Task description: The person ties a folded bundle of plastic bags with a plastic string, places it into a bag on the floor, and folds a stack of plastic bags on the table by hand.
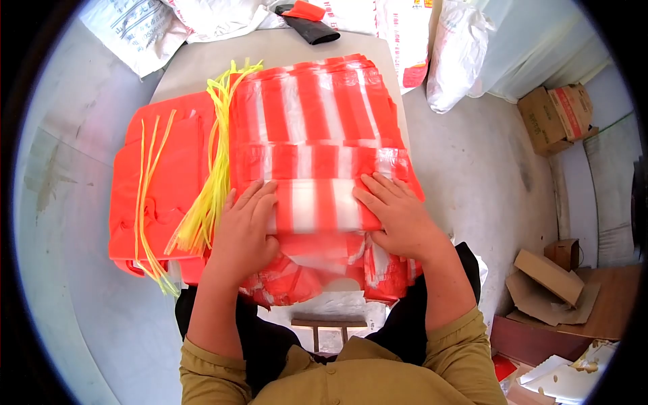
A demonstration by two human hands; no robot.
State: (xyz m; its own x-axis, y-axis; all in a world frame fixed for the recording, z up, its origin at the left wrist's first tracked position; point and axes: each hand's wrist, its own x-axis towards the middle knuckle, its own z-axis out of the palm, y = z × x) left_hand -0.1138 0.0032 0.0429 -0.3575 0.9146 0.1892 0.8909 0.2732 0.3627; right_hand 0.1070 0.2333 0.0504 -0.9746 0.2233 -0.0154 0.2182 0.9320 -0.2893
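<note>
A thick stack of red-and-white striped plastic bags (pixel 317 108) lies on the table in front of me. Its near part is folded over into a flat band, and crumpled bag ends hang below it over the near edge. My left hand (pixel 246 229) rests flat on the left side of the fold, fingers stretched out. On the right side, my right hand (pixel 399 217) presses flat with its fingers spread. Neither hand grips anything. Along the stack's left edge, by my left hand, runs a bundle of yellow plastic strips (pixel 217 148).
Left of the bundle lies a pile of plain red bags (pixel 175 155) with a few loose yellow strips (pixel 143 196) on top. White printed sacks (pixel 138 34) and a black roll (pixel 310 28) sit at the back. Cardboard boxes (pixel 548 121) stand on the floor at right.
</note>
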